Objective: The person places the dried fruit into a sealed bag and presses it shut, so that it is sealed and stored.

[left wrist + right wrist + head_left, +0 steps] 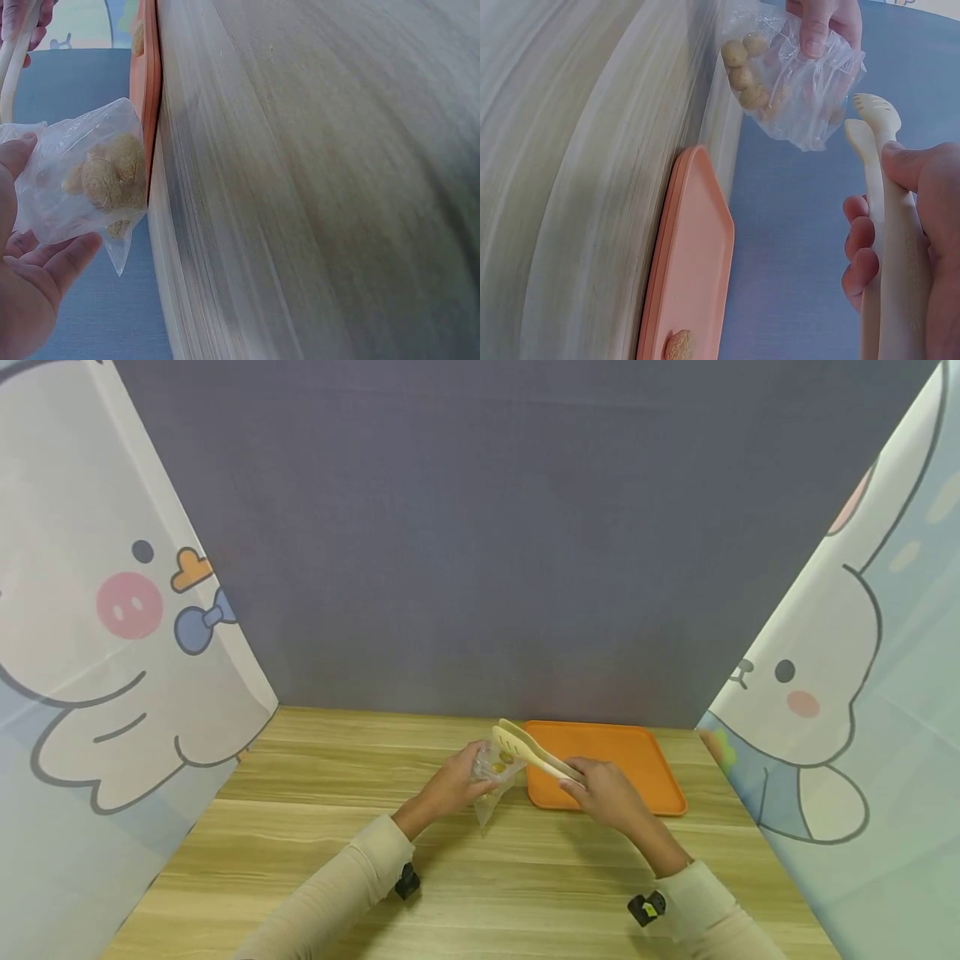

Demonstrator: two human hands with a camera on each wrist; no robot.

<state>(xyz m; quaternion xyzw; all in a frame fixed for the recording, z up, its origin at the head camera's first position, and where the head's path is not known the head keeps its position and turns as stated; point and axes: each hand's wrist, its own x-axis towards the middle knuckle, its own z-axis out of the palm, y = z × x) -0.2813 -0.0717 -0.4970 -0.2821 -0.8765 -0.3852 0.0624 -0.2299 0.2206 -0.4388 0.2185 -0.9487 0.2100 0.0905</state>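
My left hand [452, 782] grips a clear plastic bag [64, 169] near its mouth, thumb on one side and fingers on the other. Several round, rough, tan-brown pieces [742, 77] lie in the bag's lower part, which hangs above the table. In my right hand [609, 795] are cream-coloured tongs [528, 750] with slotted tips, the fingers wrapped about the arms. The tips stand slightly apart near the bag's opening, and nothing shows between them. A similar tan piece [679, 345] sits on the orange tray [626, 752]; in the head view it cannot be made out.
The tray lies on the right of the wood-grain table [330, 852], towards the back. A grey panel [480, 543] rises behind the table. Cartoon-printed sheets stand at the left and right sides. A small black device [647, 908] shows by the right wrist.
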